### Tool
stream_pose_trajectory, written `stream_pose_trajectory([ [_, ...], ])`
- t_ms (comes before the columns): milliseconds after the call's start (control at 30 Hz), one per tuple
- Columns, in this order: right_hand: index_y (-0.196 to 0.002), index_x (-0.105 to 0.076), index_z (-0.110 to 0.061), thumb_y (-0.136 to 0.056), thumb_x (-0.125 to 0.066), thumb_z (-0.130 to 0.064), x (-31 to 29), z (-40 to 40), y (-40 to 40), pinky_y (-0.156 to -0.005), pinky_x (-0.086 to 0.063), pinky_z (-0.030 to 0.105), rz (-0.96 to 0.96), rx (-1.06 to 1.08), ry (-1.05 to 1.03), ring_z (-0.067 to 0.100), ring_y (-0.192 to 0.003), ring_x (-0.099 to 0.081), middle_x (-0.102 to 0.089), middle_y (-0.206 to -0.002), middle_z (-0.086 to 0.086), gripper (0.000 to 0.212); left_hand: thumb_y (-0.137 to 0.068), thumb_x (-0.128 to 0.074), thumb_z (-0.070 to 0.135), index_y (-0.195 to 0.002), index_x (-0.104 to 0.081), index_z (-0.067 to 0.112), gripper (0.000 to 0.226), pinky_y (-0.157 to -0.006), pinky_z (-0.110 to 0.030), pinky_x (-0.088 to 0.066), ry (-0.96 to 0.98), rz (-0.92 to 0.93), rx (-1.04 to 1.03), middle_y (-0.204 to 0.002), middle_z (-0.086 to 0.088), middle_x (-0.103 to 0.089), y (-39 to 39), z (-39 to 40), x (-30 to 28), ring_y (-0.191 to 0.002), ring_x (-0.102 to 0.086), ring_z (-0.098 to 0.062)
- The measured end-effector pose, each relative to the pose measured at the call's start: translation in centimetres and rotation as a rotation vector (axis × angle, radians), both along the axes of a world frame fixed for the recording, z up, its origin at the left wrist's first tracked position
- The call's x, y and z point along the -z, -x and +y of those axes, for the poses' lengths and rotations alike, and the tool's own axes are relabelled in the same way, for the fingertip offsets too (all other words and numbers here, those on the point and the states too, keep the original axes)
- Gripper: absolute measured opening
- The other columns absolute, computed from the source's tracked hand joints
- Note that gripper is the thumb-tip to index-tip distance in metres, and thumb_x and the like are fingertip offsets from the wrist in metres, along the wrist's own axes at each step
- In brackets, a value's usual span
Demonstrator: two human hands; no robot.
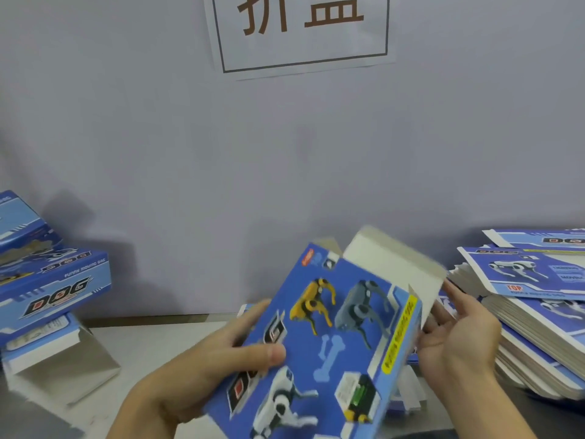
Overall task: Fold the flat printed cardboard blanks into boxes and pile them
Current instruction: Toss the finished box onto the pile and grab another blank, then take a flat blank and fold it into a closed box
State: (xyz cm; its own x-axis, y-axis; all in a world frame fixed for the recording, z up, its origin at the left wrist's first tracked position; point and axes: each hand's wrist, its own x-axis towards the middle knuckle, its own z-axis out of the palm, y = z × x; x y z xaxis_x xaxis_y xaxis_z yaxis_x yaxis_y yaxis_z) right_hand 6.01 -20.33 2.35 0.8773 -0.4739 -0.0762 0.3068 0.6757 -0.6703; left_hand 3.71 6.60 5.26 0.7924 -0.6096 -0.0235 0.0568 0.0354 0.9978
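Gripping box (319, 346), left hand (202, 369); right hand (459, 340) fingers partly hidden.

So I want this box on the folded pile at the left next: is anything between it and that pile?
Nothing visible. The box, held by the left hand and right hand, is above the table; only bare tabletop lies toward the folded pile.

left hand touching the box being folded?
Touching. The head view shows the left hand gripping the blue box, thumb pressed flat on its printed face, fingers behind its left edge.
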Motion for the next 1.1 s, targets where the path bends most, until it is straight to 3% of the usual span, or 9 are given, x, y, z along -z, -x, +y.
stream_pose_trajectory([
  [100, -0.111, -0.068, -0.019, -0.100, -0.038, -0.028, 0.4, 0.0, 0.1, -0.061, -0.051, 0.029, 0.077, -0.020, 0.030, 0.023, -0.071, -0.076, -0.077, -0.093, 0.009, 0.033, -0.054, -0.094, 0.044, -0.125, -0.065, 0.014, 0.082, -0.070, -0.041, -0.061, 0.535, -0.232, -0.454, -0.114, -0.013, -0.073, -1.0, -0.6, -1.3, -0.093, -0.074, -0.029],
  [233, -0.106, -0.067, -0.024, -0.100, -0.045, -0.021, 0.7, 0.8, -0.2, -0.060, -0.053, 0.031, 0.133, -0.059, 0.265, 0.025, -0.075, -0.076, -0.077, -0.088, 0.005, 0.022, -0.097, -0.028, 0.069, -0.134, -0.054, 0.042, 0.052, -0.111, -0.057, -0.030, 0.886, -0.309, -0.917, -0.137, 0.014, -0.057, -1.8, 2.1, -2.7, -0.136, -0.047, -0.016],
  [300, -0.103, -0.068, -0.023, -0.098, -0.047, -0.010, 1.0, 1.3, -0.6, -0.061, -0.054, 0.031, 0.194, -0.082, 0.494, 0.024, -0.077, -0.074, -0.077, -0.087, 0.006, 0.026, -0.096, -0.036, 0.067, -0.152, -0.035, 0.031, 0.066, -0.111, -0.055, -0.032, 0.827, -0.153, -1.025, -0.147, 0.006, -0.050, -2.2, 3.3, -2.1, -0.133, -0.048, -0.020],
  [433, -0.126, -0.057, -0.041, -0.098, -0.058, -0.034, 3.0, 2.8, -1.3, -0.085, -0.054, 0.025, 0.292, -0.313, 1.373, 0.012, -0.117, -0.054, -0.051, -0.145, -0.003, 0.030, -0.101, -0.047, 0.037, -0.118, -0.066, 0.015, 0.033, -0.085, -0.040, -0.050, 0.377, -0.037, -0.965, -0.108, -0.005, -0.076, -2.5, 0.6, -0.9, -0.107, -0.069, -0.026],
  [500, -0.145, -0.032, -0.051, -0.088, -0.060, -0.061, 4.3, 3.5, -1.5, -0.118, -0.024, 0.051, 0.389, -0.590, 1.753, 0.023, -0.150, -0.016, -0.013, -0.164, -0.013, 0.064, -0.101, -0.050, 0.030, -0.104, -0.070, 0.021, 0.022, -0.077, -0.034, -0.051, 0.055, -0.165, -0.929, -0.097, 0.001, -0.078, -2.9, -0.8, -0.2, -0.097, -0.071, -0.018],
  [567, -0.151, -0.015, -0.052, -0.079, -0.063, -0.071, 4.9, 4.2, -1.7, -0.118, 0.002, 0.061, 0.441, -0.765, 1.925, 0.026, -0.152, 0.013, 0.005, -0.165, -0.016, 0.089, -0.100, -0.056, 0.028, -0.103, -0.070, 0.028, 0.013, -0.072, -0.020, -0.050, -0.251, -0.344, -0.838, -0.099, 0.009, -0.075, -3.1, -2.0, 0.5, -0.092, -0.069, -0.005],
  [667, -0.152, -0.010, -0.051, -0.076, -0.070, -0.065, 4.9, 4.3, -1.7, -0.117, 0.003, 0.064, 0.455, -0.772, 2.021, 0.029, -0.152, 0.015, 0.004, -0.166, -0.014, 0.098, -0.096, -0.061, 0.034, -0.113, -0.063, 0.037, 0.017, -0.074, 0.000, -0.040, -0.624, -0.530, -0.610, -0.111, 0.023, -0.063, -3.2, -3.2, 1.9, -0.105, -0.059, 0.008],
  [867, -0.152, -0.019, -0.050, -0.082, -0.071, -0.057, 2.7, 4.5, -0.9, -0.117, -0.002, 0.064, 0.469, -0.870, 2.032, 0.029, -0.153, 0.009, -0.003, -0.166, -0.013, 0.088, -0.097, -0.056, 0.042, -0.116, -0.058, 0.050, 0.020, -0.103, -0.024, -0.044, -0.687, -0.571, -0.468, -0.115, 0.031, -0.058, -2.7, -4.4, 2.4, -0.116, -0.052, 0.008],
  [1100, -0.146, -0.033, -0.053, -0.092, -0.064, -0.045, 1.0, 4.6, 0.4, -0.119, -0.014, 0.057, 0.396, -0.918, 1.973, 0.028, -0.153, -0.002, -0.014, -0.164, -0.012, 0.062, -0.097, -0.059, 0.035, -0.095, -0.063, 0.041, 0.007, -0.071, -0.014, -0.053, -0.560, -0.575, -0.647, -0.098, 0.019, -0.069, -3.3, -4.1, 2.2, -0.095, -0.064, 0.003],
])
